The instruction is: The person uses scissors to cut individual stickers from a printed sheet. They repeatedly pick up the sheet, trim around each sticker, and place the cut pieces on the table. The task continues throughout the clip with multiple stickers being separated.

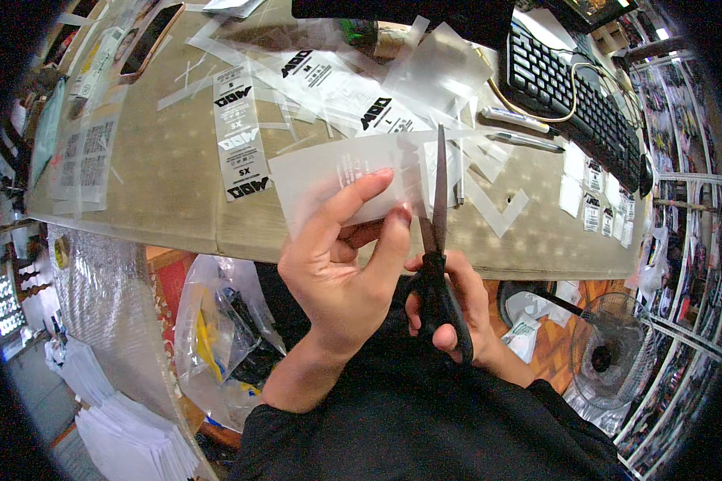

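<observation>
My left hand pinches a translucent sheet with faint print, holding it up above the table's near edge. Black-handled scissors point upward in my right hand, its fingers through and around the handles. The blades stand at the sheet's right end, close to my left thumb; whether they are cutting into it I cannot tell. Beyond the sheet lie clear film strips with black print, thin offcuts and another translucent sheet. A V-shaped film scrap rests to the right of the scissors.
A black keyboard with a pale cable lies at the back right, near a white marker and a pen. Small cut labels sit at the right edge. A phone is far left. Below stand a plastic bag and a fan.
</observation>
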`<state>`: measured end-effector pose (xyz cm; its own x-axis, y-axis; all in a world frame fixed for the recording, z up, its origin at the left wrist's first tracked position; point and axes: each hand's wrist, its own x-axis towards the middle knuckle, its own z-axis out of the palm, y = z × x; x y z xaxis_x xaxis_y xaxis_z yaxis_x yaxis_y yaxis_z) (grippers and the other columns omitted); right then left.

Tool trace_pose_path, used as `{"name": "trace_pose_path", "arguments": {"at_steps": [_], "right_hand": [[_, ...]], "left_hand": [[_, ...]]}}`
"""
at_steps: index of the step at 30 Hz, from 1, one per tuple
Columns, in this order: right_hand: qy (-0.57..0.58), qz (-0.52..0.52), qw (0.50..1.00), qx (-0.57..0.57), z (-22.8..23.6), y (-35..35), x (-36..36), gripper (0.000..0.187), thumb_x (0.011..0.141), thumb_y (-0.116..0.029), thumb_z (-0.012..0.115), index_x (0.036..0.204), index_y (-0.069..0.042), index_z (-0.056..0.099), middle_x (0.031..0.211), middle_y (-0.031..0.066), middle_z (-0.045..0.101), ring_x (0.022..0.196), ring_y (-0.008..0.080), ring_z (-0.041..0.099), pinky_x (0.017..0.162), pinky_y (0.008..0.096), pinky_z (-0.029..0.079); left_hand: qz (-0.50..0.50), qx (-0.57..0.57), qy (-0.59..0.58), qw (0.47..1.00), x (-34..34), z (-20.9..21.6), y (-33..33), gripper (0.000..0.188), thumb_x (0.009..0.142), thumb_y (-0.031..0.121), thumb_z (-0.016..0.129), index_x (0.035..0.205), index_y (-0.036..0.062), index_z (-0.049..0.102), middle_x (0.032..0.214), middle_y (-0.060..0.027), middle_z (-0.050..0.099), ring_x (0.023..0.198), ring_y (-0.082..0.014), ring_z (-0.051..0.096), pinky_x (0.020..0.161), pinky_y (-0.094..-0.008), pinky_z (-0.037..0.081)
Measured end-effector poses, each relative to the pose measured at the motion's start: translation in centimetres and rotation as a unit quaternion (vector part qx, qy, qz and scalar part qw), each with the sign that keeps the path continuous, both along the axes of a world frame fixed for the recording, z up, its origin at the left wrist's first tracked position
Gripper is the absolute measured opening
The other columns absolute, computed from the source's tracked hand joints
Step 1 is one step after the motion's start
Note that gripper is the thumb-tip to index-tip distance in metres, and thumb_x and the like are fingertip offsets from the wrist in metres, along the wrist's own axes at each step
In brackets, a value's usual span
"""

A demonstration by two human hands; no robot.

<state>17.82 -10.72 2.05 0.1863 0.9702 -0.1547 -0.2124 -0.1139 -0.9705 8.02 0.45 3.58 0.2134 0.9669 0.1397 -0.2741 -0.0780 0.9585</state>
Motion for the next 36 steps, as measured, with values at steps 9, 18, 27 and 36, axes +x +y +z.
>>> {"name": "trace_pose_path", "arguments": {"at_steps": [9, 18, 27, 36], "right_hand": [[-0.017, 0.018, 0.999, -0.022, 0.38, 0.27, 0.25, 0.075, 0.070, -0.044, 0.074, 0.121, -0.001, 0.041, 0.064, 0.0035, 0.054, 0.054, 0.0101, 0.051, 0.049, 0.0233, 0.038], [0.000, 0.001, 1.000, -0.022, 0.01, 0.40, -0.05, 0.074, 0.070, -0.044, 0.074, 0.121, -0.001, 0.041, 0.064, 0.0033, 0.055, 0.054, 0.0097, 0.052, 0.049, 0.0229, 0.038], [-0.028, 0.016, 0.999, -0.010, -0.08, 0.19, 0.13, 0.070, 0.072, -0.037, 0.076, 0.121, 0.000, 0.042, 0.064, 0.0031, 0.055, 0.055, 0.0094, 0.053, 0.051, 0.0222, 0.039], [-0.046, 0.004, 0.999, 0.006, -0.23, 0.11, -0.05, 0.067, 0.072, -0.033, 0.077, 0.120, 0.001, 0.043, 0.063, 0.0024, 0.055, 0.056, 0.0094, 0.054, 0.050, 0.0220, 0.040]], "left_hand": [[0.008, 0.014, 0.005, 1.000, -0.23, 0.10, 0.13, 0.028, 0.076, -0.010, 0.063, 0.103, -0.0086, 0.059, 0.098, -0.0141, 0.062, 0.083, -0.0182, 0.064, 0.072, -0.0269, 0.056], [0.008, 0.010, -0.004, 1.000, -0.08, 0.05, 0.17, 0.028, 0.076, -0.008, 0.064, 0.104, -0.0087, 0.059, 0.098, -0.0143, 0.062, 0.081, -0.0173, 0.064, 0.069, -0.0262, 0.057], [0.003, -0.006, -0.009, 1.000, -0.04, 0.12, 0.06, 0.028, 0.076, -0.008, 0.065, 0.104, -0.0079, 0.060, 0.099, -0.0129, 0.059, 0.080, -0.0174, 0.063, 0.063, -0.0258, 0.059], [-0.005, -0.023, -0.025, 0.999, -0.12, 0.15, 0.05, 0.029, 0.075, -0.009, 0.065, 0.104, -0.0075, 0.060, 0.100, -0.0120, 0.059, 0.079, -0.0158, 0.062, 0.063, -0.0244, 0.058]]}}
